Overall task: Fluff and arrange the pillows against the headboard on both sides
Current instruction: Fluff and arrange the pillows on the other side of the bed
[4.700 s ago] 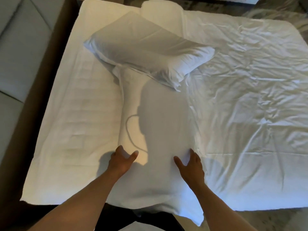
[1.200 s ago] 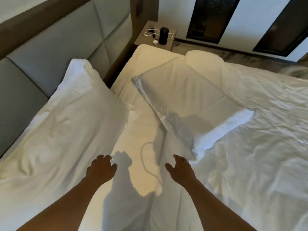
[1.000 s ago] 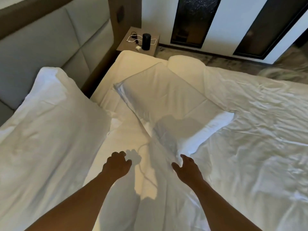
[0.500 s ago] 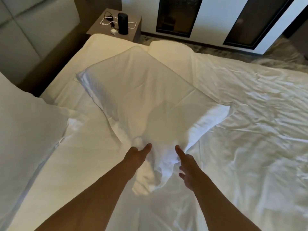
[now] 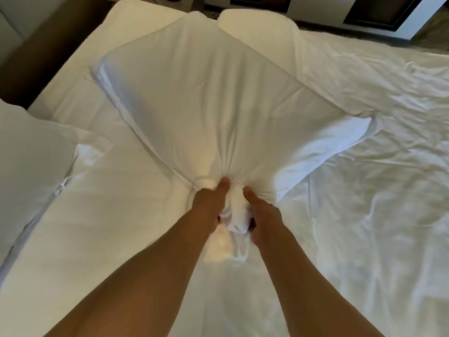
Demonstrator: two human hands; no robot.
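— What has changed since half a second ago?

— Both hands were then just reaching the near corner of the flat pillow (image 5: 218, 105), thumbs apart and nothing held. Now they have closed on it. The corner is bunched into a twisted wad between them, and creases fan out from that wad across the pillowcase. The view has also dropped closer: the bedside stand with the dark cylinder, plain before, is cut down to a sliver at the top edge.

— How do the hands sit?

— The left hand (image 5: 209, 203) and the right hand (image 5: 261, 207) lie side by side, almost touching, forearms coming up from the bottom of the view and converging. Each grip is tight: fingers curl under the gathered cloth, thumbs point forward on top. A tail of pillowcase hangs out below the fists toward the person.

— And where does the pillow lie?

— Flat on the bed (image 5: 364, 215), set diagonally, its far corner beside a second white pillow (image 5: 257, 30) near the top. It does not touch the headboard (image 5: 14, 27), which shows only at the upper left. Another pillow (image 5: 31, 161) fills the left edge, apart from the held one. The sheet on the right is heavily wrinkled.
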